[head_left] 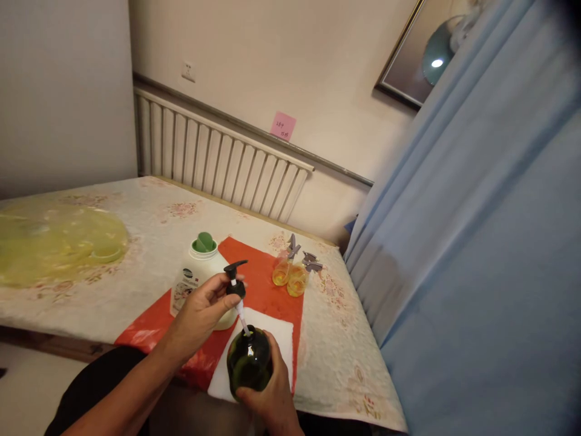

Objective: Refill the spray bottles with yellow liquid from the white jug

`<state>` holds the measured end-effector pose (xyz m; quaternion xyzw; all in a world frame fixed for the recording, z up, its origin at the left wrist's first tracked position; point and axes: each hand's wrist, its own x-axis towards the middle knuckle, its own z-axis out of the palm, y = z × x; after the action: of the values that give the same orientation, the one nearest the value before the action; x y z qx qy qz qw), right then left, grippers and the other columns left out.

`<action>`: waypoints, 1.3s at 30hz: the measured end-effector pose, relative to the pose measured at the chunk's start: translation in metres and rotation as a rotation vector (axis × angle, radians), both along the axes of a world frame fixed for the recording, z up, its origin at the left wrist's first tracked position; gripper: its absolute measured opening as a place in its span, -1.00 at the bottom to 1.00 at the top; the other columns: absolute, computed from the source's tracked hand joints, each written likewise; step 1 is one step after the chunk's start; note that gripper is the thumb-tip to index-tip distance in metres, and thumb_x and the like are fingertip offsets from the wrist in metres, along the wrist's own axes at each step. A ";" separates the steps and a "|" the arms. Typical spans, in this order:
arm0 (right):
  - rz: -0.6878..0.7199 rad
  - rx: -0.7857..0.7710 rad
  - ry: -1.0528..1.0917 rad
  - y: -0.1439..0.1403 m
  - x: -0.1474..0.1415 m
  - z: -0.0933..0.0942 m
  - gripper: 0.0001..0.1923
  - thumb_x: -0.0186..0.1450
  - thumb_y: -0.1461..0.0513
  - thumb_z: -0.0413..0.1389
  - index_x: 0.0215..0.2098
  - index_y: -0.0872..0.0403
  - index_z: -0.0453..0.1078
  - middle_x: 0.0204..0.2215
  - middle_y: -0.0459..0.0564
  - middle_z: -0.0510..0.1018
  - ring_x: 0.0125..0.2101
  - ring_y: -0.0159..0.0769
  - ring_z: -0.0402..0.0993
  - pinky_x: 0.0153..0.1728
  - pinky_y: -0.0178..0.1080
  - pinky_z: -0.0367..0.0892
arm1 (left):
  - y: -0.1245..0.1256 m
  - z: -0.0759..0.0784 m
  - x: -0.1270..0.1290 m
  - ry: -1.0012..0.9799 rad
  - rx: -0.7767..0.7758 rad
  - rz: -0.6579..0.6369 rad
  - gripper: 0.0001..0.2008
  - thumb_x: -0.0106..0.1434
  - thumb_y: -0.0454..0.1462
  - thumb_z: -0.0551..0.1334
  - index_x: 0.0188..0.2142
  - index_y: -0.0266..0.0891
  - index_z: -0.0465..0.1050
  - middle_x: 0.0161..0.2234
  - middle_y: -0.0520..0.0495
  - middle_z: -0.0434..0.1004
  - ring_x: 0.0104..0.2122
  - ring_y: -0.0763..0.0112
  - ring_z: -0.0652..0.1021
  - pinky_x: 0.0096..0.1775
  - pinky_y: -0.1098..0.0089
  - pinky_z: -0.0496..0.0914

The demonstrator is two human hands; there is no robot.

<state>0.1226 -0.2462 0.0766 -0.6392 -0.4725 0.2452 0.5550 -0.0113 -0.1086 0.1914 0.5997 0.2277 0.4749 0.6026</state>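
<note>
Left hand [200, 312] pinches the black pump head [235, 280], fingers closed round its collar, holding it lifted just above the dark green bottle [249, 361]. Its white dip tube [242, 318] slants down and its lower end sits in the bottle's mouth. Right hand [272, 396] is wrapped round the bottle from below and the right side, gripping it upright over a white cloth [281, 339]. That cloth lies on a red sheet [267, 290] spread over the near edge of the table [149, 230], which wears a pale floral cover. Just behind the left hand stands a white jug [193, 272] with a green cap [204, 243]. Further back on the red sheet, 2 small yellow spray bottles [290, 275] with grey triggers stand side by side, touching. Far left on the table lies a yellow plastic bag [54, 242]. Behind runs a white radiator [213, 160], with a pink note [282, 126] stuck on the wall above it, and a blue curtain [476, 242] fills the right side.
</note>
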 end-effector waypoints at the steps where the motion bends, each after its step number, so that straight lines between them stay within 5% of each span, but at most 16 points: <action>1: -0.001 0.001 -0.001 0.000 0.000 0.000 -0.04 -0.20 0.41 0.19 0.21 0.11 0.13 0.16 0.13 0.42 0.18 -0.04 0.32 0.21 -0.14 0.21 | 0.001 0.001 -0.001 0.000 0.001 0.004 -0.67 0.05 -0.12 0.38 -0.21 -0.21 0.51 -0.23 -0.12 0.63 -0.18 0.16 0.59 -0.12 0.27 0.44; 24: -0.026 -0.016 -0.051 -0.002 -0.004 0.001 -0.01 -0.21 0.42 0.22 0.24 0.14 0.16 0.17 0.15 0.41 0.20 0.02 0.30 0.21 -0.11 0.23 | 0.010 0.001 -0.010 -0.066 -0.028 0.107 -0.60 0.07 -0.10 0.37 -0.13 -0.20 0.46 -0.20 -0.07 0.58 -0.19 0.23 0.54 -0.17 0.35 0.42; 29: -0.025 -0.022 -0.063 -0.001 -0.003 -0.001 0.00 -0.21 0.42 0.24 0.24 0.10 0.16 0.16 0.12 0.42 0.19 0.01 0.31 0.24 -0.08 0.19 | 0.006 0.004 -0.007 0.048 -0.037 -0.070 -0.66 0.01 -0.16 0.40 -0.22 -0.22 0.50 -0.32 -0.04 0.56 -0.29 0.25 0.54 -0.28 0.36 0.43; 34: -0.043 -0.053 -0.086 0.000 -0.005 0.004 -0.02 -0.20 0.41 0.21 0.23 0.14 0.13 0.18 0.18 0.39 0.21 0.03 0.28 0.23 -0.07 0.19 | 0.004 0.010 -0.008 -0.009 -0.007 0.042 -0.64 0.00 -0.18 0.40 -0.18 -0.21 0.51 -0.28 -0.06 0.59 -0.29 0.26 0.55 -0.27 0.37 0.43; 39: -0.014 -0.018 -0.084 0.001 -0.007 0.009 -0.06 -0.19 0.39 0.22 0.20 0.12 0.18 0.14 0.13 0.43 0.18 0.01 0.33 0.21 -0.11 0.23 | 0.003 0.008 -0.009 0.091 0.006 -0.086 -0.69 -0.01 -0.22 0.41 -0.23 -0.20 0.55 -0.36 -0.03 0.59 -0.34 0.24 0.55 -0.32 0.37 0.44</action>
<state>0.1160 -0.2451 0.0854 -0.6574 -0.4884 0.2186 0.5306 -0.0203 -0.1057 0.1997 0.6317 0.2275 0.4212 0.6097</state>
